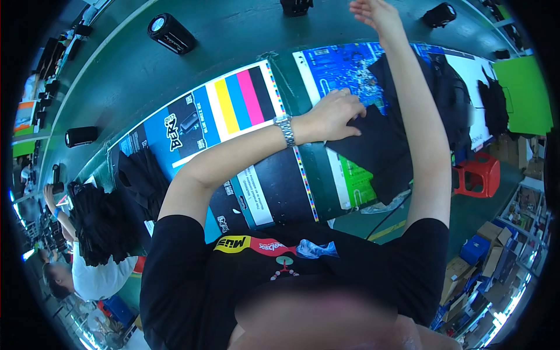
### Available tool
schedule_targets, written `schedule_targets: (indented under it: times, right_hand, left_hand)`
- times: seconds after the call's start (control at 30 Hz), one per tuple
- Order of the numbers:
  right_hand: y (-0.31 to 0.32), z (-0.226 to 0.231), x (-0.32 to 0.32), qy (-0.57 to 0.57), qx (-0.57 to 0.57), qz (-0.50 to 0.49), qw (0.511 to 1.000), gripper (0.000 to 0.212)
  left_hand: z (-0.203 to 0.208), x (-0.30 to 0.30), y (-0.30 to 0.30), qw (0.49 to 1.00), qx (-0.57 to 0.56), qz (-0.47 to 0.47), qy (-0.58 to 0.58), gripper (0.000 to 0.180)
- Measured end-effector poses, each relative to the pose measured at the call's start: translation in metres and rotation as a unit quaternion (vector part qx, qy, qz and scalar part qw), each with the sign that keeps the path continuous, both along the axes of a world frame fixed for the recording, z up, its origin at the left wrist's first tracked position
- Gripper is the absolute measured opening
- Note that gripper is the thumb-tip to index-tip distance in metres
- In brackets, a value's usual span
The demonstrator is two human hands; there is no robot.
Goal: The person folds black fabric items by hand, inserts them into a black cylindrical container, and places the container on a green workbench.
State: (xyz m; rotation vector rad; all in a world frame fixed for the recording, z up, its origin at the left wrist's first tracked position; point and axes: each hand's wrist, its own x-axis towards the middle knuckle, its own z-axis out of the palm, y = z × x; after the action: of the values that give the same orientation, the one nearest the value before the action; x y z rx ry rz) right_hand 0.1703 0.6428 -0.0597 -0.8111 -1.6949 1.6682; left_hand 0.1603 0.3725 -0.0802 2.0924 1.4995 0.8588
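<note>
Pinching the black cloth [373, 149] flat against the printed sheet [233, 111], left hand [335, 114] pinned it in place; right hand [376, 14] reached away over the green table [227, 29], fingers spread, holding nothing.

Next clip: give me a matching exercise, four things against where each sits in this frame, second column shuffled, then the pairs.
Things:
1. Left hand with silver wristwatch
2. Right hand
3. Red plastic stool
4. Black cylindrical speaker

Places:
A. lying on the green table, upper left
B. on the floor, right of the table
C. raised, open, stretched towards the table's far side
D. pressed on the flat black fabric piece

Pairs: 1-D, 2-C, 3-B, 4-A
</note>
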Motion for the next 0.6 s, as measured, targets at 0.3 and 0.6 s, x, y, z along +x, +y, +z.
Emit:
schedule_targets:
  times: [0.3,0.6]
  right_hand:
    - [-0.165,0.054,0.072,-0.109,0.034,0.350,0.930,0.028]
    - [-0.237,0.024,0.037,-0.024,-0.124,0.289,0.949,0.017]
  left_hand:
    - [0.038,-0.059,-0.062,0.949,-0.018,0.140,-0.282,0.013]
    - [0.044,-0.103,-0.158,0.908,0.041,0.295,-0.293,0.019]
